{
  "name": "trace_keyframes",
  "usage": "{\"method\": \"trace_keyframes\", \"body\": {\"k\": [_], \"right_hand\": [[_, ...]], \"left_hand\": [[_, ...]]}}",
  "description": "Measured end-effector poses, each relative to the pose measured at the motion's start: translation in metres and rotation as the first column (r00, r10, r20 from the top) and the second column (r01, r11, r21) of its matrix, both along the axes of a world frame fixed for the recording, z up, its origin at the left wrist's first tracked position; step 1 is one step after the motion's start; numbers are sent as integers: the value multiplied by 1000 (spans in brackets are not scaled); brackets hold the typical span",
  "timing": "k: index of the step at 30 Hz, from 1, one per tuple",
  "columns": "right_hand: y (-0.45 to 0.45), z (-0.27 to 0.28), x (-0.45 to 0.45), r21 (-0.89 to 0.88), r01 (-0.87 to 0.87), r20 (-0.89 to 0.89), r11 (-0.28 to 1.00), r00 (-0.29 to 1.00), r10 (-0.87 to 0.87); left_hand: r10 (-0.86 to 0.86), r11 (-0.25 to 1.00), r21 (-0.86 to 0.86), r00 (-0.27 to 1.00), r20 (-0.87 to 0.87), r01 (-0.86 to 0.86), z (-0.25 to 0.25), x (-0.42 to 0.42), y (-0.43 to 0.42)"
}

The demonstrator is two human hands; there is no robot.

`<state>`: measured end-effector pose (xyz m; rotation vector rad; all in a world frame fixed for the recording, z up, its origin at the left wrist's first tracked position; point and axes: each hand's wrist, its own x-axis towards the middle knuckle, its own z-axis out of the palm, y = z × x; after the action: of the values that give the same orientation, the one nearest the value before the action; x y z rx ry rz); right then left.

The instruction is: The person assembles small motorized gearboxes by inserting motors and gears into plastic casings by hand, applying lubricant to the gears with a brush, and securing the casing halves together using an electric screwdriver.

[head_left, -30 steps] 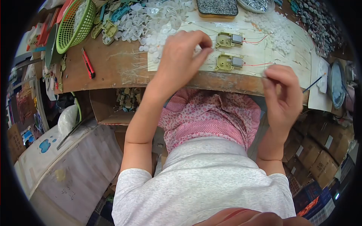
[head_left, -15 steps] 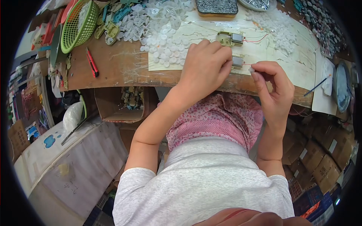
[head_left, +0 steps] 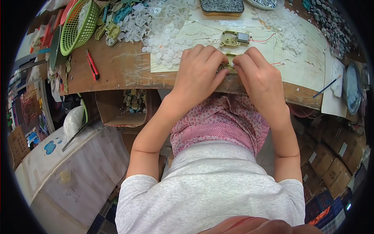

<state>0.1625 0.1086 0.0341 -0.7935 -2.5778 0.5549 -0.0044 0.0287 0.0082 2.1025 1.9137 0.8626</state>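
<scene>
In the frame's upper centre, the right hand (head_left: 260, 76) pinched a small white piece (head_left: 232, 64) at an uncovered case (head_left: 230, 55) the left hand's (head_left: 199, 69) fingers touched, grip unclear; the other case (head_left: 228, 39) above, motor (head_left: 243, 38) already seated, looked likewise unfinished.

On the wooden bench (head_left: 113, 64) we see a red cutter (head_left: 92, 65) at left, a pale sheet (head_left: 300, 72), and probably motors (head_left: 331, 31) far right.

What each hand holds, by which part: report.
Right hand: a small white piece, pinched, exact part hidden. Left hand: at the nearer olive housing, left side; grip unclear.
</scene>
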Motion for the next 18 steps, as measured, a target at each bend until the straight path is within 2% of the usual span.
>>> {"method": "trace_keyframes", "body": {"k": [7, 9, 11, 14, 16, 17, 18], "right_hand": [[5, 13, -7, 147, -104, 182, 984, 980, 76], [8, 16, -9, 221, -205, 254, 954, 956, 146], [11, 17, -11, 228, -224, 255, 947, 953, 164], [7, 17, -7, 222, -194, 251, 955, 958, 137], [3, 20, -2, 172, -151, 182, 973, 976, 119], [2, 24, 3, 177, -139, 199, 974, 975, 103], [1, 31, 7, 99, -126, 88, 987, 989, 118]], "left_hand": [[2, 1000, 2, 999, 43, -2, 0, 0, 0], [-7, 1000, -1, 999, 35, 7, 1, -2, -1], [-26, 1000, 7, 999, 31, 25, 1, -6, 0], [126, 978, 171, 992, -27, -120, 0, -31, 2], [240, 967, 135, 946, -218, -214, 10, -44, 2], [234, 971, 111, 943, -237, -213, 8, -49, 3], [223, 974, 81, 948, -228, -209, 5, -52, 4]]}}
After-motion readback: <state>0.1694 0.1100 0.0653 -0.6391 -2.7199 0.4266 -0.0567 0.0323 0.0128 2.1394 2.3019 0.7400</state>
